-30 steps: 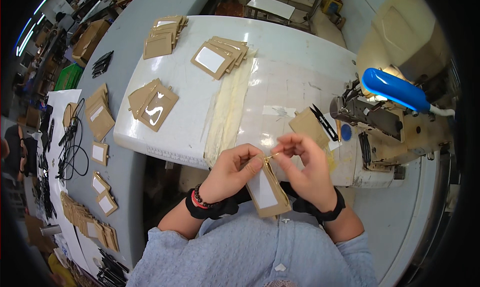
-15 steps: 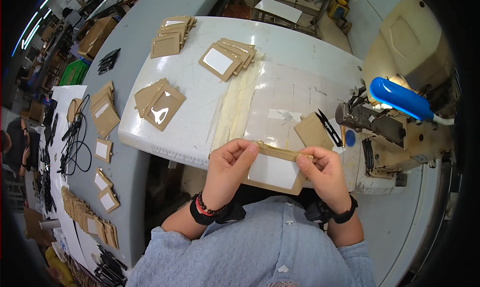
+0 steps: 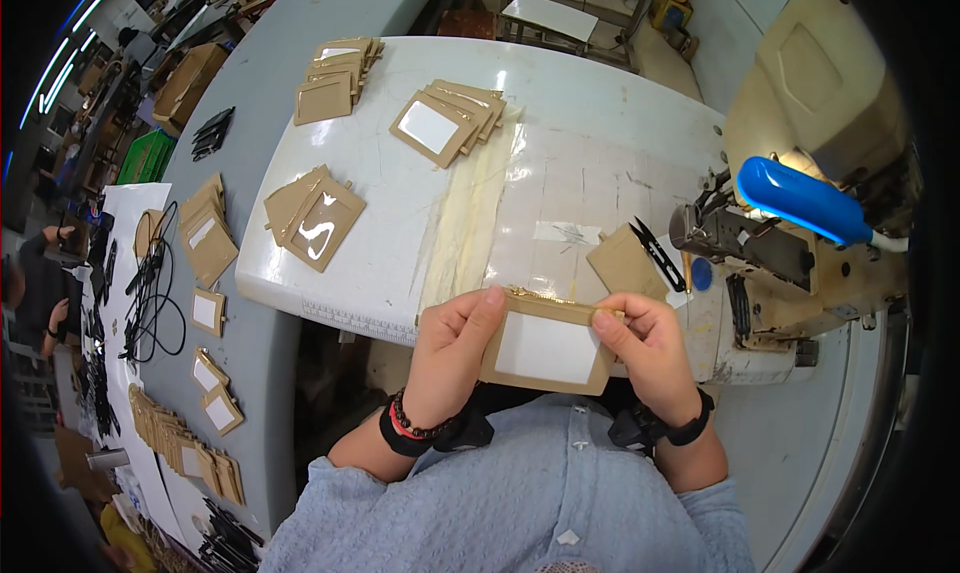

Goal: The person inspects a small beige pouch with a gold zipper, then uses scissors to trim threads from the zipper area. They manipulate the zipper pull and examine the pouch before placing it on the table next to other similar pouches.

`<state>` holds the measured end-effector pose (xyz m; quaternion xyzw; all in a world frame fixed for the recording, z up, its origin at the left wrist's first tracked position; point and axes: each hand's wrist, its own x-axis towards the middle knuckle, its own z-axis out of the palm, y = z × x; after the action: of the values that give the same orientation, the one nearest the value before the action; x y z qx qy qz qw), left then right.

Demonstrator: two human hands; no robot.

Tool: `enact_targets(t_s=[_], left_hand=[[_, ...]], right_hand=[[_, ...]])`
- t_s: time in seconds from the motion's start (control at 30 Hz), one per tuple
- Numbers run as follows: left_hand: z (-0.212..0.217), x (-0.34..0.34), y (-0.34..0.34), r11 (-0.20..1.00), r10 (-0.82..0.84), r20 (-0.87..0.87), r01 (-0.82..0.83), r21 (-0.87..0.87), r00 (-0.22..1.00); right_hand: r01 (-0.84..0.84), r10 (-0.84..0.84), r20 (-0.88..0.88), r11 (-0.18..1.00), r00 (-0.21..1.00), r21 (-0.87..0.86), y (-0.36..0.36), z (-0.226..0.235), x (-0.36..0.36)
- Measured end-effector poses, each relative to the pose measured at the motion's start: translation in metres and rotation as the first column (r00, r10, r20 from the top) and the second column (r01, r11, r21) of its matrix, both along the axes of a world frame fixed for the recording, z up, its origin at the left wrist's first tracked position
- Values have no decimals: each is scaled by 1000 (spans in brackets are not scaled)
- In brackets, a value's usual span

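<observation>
Both hands hold one tan card holder [image 3: 546,345] with a white window, flat and facing me, over the front edge of the white sewing table [image 3: 560,123]. My left hand [image 3: 450,348] pinches its left side, thumb on the top edge. On the right side, my right hand [image 3: 645,348] grips the upper corner. A metallic zipper strip runs along the holder's top edge.
A sewing machine [image 3: 800,203] with a blue lamp [image 3: 800,198] stands at the right; black snips [image 3: 660,253] and a tan piece [image 3: 625,263] lie beside it. Stacks of tan holders [image 3: 445,118] [image 3: 315,213] [image 3: 335,78] sit on the table. More holders and cables cover the grey bench [image 3: 215,283] at left.
The holder was turned from edge-on between my fingertips to flat and facing me, and my hands moved apart to its two sides.
</observation>
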<state>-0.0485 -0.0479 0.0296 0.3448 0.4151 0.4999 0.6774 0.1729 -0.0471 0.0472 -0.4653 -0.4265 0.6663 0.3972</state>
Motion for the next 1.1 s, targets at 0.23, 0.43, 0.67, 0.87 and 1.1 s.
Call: enact_targets(t_s=[0.23,0.43,0.67,0.87,1.1], left_hand=[[11,-2,-12,999,-33,41,32,36,999],[15,-4,-17,997,-40,13,39,72,999],[19,0,-17,991,-31,-83,41,126,996],[10,-2,-8,997,-77,57,79,-24,995],[9,-2,-6,995,-69,142,77,-57,987]], right_hand=[[-13,8,-96,998,995,-54,-1,-2,3],[-19,11,-116,998,993,-65,-2,-4,4],[-11,10,-43,1000,999,-19,-5,-4,3],[54,-62,-117,996,991,-72,-8,6,0],[63,-79,-167,993,983,-99,-6,4,-1]])
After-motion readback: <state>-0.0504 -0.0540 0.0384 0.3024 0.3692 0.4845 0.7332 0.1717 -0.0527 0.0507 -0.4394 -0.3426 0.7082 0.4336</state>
